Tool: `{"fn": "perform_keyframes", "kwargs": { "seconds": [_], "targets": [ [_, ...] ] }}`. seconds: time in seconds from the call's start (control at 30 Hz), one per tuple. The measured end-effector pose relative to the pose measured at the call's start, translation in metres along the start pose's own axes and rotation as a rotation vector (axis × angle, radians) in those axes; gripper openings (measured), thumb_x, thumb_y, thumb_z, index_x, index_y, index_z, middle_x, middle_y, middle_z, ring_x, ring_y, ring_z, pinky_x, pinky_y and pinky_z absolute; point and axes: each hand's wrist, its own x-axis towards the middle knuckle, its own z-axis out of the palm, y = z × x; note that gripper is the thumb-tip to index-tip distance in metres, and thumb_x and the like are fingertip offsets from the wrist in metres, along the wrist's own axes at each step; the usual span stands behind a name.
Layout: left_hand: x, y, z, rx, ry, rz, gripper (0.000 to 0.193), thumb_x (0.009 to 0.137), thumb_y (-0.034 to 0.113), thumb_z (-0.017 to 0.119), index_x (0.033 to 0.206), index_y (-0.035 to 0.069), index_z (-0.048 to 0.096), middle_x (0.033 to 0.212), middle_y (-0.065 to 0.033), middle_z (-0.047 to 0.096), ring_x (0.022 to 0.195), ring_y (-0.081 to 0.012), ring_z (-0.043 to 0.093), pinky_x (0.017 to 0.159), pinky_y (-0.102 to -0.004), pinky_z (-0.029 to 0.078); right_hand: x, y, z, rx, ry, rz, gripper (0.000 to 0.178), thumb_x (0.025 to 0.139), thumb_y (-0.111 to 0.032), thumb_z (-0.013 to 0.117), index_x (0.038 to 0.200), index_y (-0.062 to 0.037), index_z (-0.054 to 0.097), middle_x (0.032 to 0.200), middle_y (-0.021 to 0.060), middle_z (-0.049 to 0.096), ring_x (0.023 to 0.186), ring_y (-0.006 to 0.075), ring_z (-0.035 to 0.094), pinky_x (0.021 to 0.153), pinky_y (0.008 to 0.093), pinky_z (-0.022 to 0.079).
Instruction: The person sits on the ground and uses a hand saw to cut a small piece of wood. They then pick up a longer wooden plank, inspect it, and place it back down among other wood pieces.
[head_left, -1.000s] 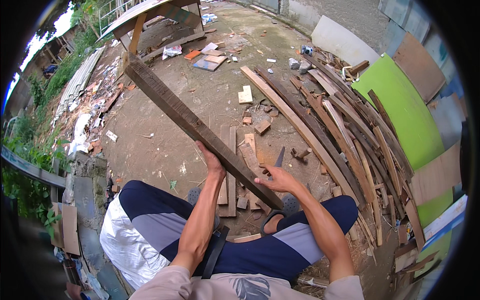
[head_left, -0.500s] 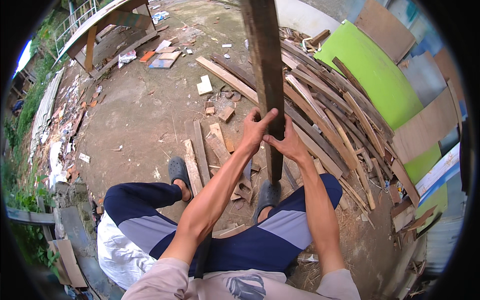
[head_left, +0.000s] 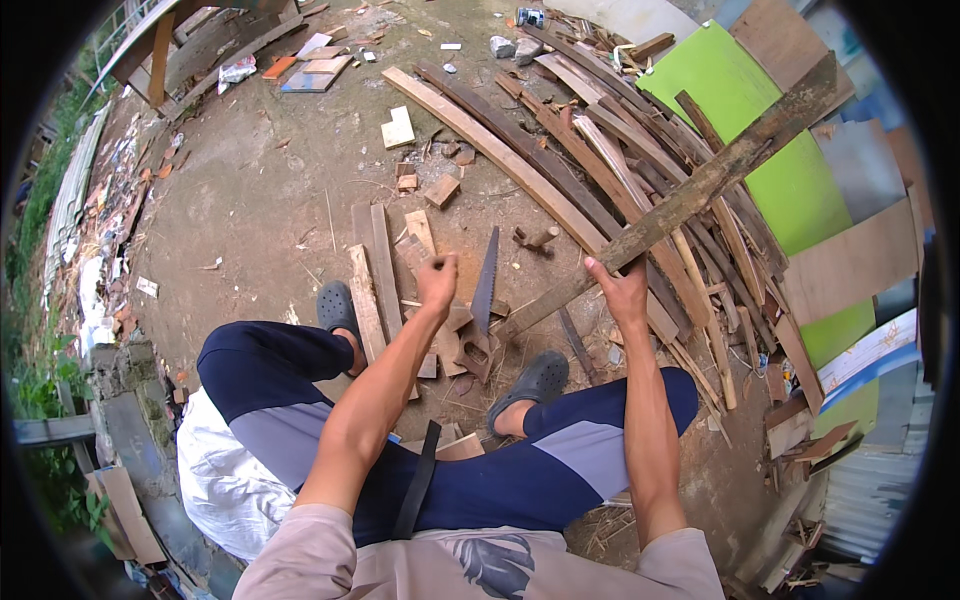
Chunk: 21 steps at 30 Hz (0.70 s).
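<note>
Since the earlier frame, the long, dark plank (head_left: pixel 700 192) has swung from upright to a slant toward your right, and your left hand (head_left: pixel 438 283) has let go of it and moved leftward. From the left: a white sack (head_left: pixel 225 470) bulges beside your left thigh. Your grey left shoe (head_left: pixel 338 308) is on the dirt ground, with narrow boards (head_left: pixel 384 270) lying just to its right. Over those scraps, your left hand is curled into a loose fist, apart from the plank. Right of it, a handsaw (head_left: pixel 486 280) lies with its blade pointing away from you. The plank's lower end is near the saw and your grey right shoe (head_left: pixel 540 378); its upper end rises to the far right. Your right hand (head_left: pixel 625 288) grips it along its lower half, thumb on top. Behind the plank, long timbers (head_left: pixel 622 190) are heaped, and beyond them stands a bright green panel (head_left: pixel 705 75).
</note>
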Motion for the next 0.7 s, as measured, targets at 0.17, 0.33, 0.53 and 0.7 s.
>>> {"fn": "perform_keyframes", "kwargs": {
  "seconds": [0.17, 0.33, 0.53, 0.7],
  "targets": [
    [0.028, -0.084, -0.051, 0.277, 0.164, -0.393, 0.064, 0.083, 0.048, 0.077, 0.109, -0.01, 0.067, 0.094, -0.0174, 0.07, 0.08, -0.0265, 0.067, 0.068, -0.0393, 0.053, 0.003, 0.007, -0.002, 0.134, -0.055, 0.057, 0.066, 0.077, -0.025, 0.087, 0.126, 0.0037, 0.052, 0.116, 0.0154, 0.063, 0.107, 0.0248, 0.062, 0.095, 0.0366, 0.049],
    [0.028, -0.096, -0.029, 0.554, 0.066, -0.449, 0.099, 0.073, 0.061, 0.08, 0.128, -0.016, 0.051, 0.124, -0.0282, 0.063, 0.109, -0.0385, 0.067, 0.083, -0.0495, 0.057, -0.007, 0.005, -0.01, 0.149, -0.103, 0.127, 0.062, 0.077, -0.02, 0.085, 0.128, 0.0033, 0.058, 0.122, 0.0151, 0.064, 0.112, 0.0252, 0.063, 0.1, 0.0372, 0.049],
    [0.058, -0.075, -0.024, 0.638, -0.133, -0.406, 0.124, 0.067, 0.067, 0.082, 0.146, -0.012, 0.029, 0.139, -0.0321, 0.053, 0.128, -0.0423, 0.056, 0.107, -0.0442, 0.046, -0.04, 0.006, -0.02, 0.164, -0.178, 0.176, 0.064, 0.077, -0.014, 0.086, 0.131, 0.0019, 0.056, 0.125, 0.0153, 0.064, 0.116, 0.0248, 0.061, 0.102, 0.0376, 0.048],
    [0.072, -0.069, -0.015, 0.67, -0.009, -0.443, 0.119, 0.065, 0.052, 0.087, 0.146, -0.011, 0.027, 0.15, -0.031, 0.04, 0.136, -0.0408, 0.046, 0.112, -0.0443, 0.042, -0.059, 0.011, -0.029, 0.142, -0.178, 0.03, 0.065, 0.078, -0.011, 0.084, 0.135, 0.0016, 0.053, 0.134, 0.015, 0.059, 0.123, 0.026, 0.059, 0.105, 0.0406, 0.048]
  ]
}}
